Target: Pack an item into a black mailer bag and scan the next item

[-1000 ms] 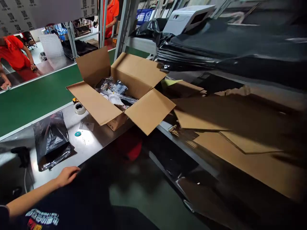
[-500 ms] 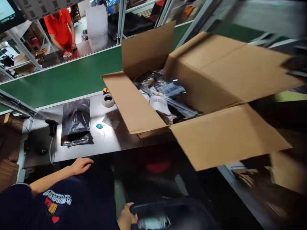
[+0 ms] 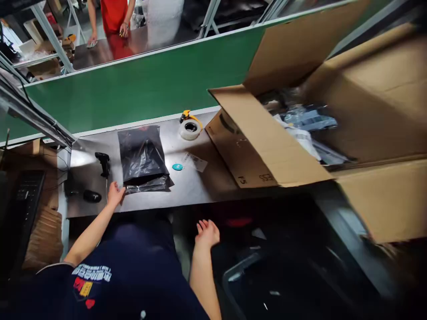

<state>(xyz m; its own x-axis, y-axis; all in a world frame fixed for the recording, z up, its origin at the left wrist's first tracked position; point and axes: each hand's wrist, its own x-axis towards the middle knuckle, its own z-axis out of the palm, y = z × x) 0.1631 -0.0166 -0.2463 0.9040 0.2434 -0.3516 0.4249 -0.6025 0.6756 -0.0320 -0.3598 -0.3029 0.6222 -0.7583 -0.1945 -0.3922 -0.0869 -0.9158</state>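
Black plastic bag [image 3: 143, 153] lay flat on the metal tabletop [image 3: 190, 191], its creased, glossy surface catching the light and its folded near end close to the front edge. The left hand [image 3: 115, 194] was at the bag's near left corner, thumb and fingers brought close together in a narrow shape; whether they pinched the plastic or only came up beside it could not be told. The right hand [image 3: 207, 233] hung in front of the tabletop, apart from the bag, with its fingers half curled and loosely spread.

Just left of the bag stood a black scanner [image 3: 104, 163], and a black mouse [image 3: 92, 196] sat near the left hand. To the bag's right were a small teal disc [image 3: 177, 167] and a clear piece with a printed label [image 3: 199, 163]. Farther back, a roll of clear tape [image 3: 183, 130] lay against a yellow and black tool [image 3: 186, 114].

A large cardboard box [image 3: 230, 146] filled the right side, flaps spread outward, with clear and white plastic packets [image 3: 310, 119] inside. At the far left was a dark keyboard [image 3: 28, 195], near brown cardboard [image 3: 45, 235]. Behind the tabletop ran a green surface [image 3: 150, 84], and beyond it a person in red [image 3: 115, 18] had both hands at another work surface [image 3: 136, 42].
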